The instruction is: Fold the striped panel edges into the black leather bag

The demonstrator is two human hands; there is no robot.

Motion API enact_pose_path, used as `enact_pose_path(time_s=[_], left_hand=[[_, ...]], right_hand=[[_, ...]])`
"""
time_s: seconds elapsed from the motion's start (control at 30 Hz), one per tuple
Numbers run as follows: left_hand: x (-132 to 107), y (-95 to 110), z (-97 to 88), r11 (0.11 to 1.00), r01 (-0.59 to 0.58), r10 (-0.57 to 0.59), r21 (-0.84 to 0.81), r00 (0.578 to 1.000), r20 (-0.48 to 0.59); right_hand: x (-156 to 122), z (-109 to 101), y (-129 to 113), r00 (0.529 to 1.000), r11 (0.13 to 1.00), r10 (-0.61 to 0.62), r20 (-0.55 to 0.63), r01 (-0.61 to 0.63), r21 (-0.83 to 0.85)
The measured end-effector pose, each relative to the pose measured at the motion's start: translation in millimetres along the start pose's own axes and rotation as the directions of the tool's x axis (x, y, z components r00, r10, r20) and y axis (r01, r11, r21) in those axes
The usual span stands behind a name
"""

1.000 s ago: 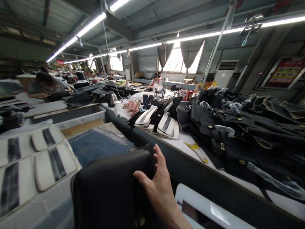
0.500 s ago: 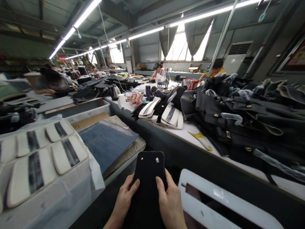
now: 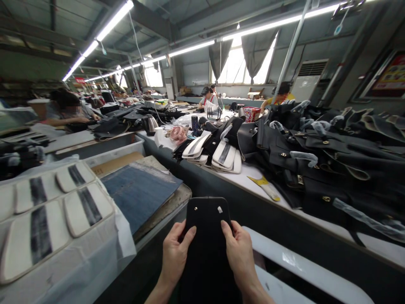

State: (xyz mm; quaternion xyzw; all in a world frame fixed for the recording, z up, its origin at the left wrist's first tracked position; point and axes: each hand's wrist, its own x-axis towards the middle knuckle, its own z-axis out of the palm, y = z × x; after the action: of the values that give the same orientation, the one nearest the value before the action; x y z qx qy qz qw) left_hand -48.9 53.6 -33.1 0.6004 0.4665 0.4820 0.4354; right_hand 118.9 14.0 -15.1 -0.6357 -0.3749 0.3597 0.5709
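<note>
Between my two hands is a black leather bag panel (image 3: 207, 249) with rounded top corners. A small gold stud shows near its upper left corner, and a small whitish patch near the upper right. My left hand (image 3: 177, 249) grips its left edge, thumb on the front face. On the opposite edge my right hand (image 3: 241, 251) holds it the same way. The panel's lower end blends into the dark area below, so its full length cannot be made out. A white slotted frame (image 3: 300, 257) lies beyond my right hand.
White panels with dark stripes (image 3: 60, 223) lie at left, beside a blue board (image 3: 142, 185). Black bags (image 3: 303, 147) are heaped on the right-hand table, near a yellow-and-white tool (image 3: 264, 188), more white panels (image 3: 223, 155) and a pink fan (image 3: 178, 134). Several people work farther off.
Both hands and the black panel have shifted a little to the right and slightly up, and the panel's top edge looks wider. The view has turned slightly.
</note>
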Motion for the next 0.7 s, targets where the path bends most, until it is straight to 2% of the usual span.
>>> enact_pose_path(time_s=[0.2,0.33,0.43,0.5,0.6,0.7], left_hand=[[-9,7,12.8,0.995,-0.057,0.059,0.078,0.998,-0.021],[-17,10,20.8,0.998,-0.039,0.041,0.053,0.999,-0.033],[-24,9,22.0,0.999,-0.027,0.029,0.032,0.998,-0.047],[-26,5,17.1,0.999,-0.023,0.024,0.037,0.999,-0.028],[-15,3,-1.6,0.998,-0.035,0.033,0.055,0.999,0.039],[16,28,-28.8,0.988,-0.135,0.127,0.078,0.987,0.098]], right_hand=[[-5,-17,23,0.984,0.944,0.174,0.028,-0.175,0.281],[-12,-25,22,0.955,0.864,0.291,0.064,-0.291,0.41],[-14,-29,17,0.942,0.824,0.328,0.077,-0.325,0.465],[-17,-31,17,0.946,0.822,0.312,0.093,-0.317,0.473],[-27,-30,16,0.97,0.889,0.207,0.13,-0.242,0.389],[-44,-18,6,0.987,0.974,0.048,0.154,-0.08,0.21]])
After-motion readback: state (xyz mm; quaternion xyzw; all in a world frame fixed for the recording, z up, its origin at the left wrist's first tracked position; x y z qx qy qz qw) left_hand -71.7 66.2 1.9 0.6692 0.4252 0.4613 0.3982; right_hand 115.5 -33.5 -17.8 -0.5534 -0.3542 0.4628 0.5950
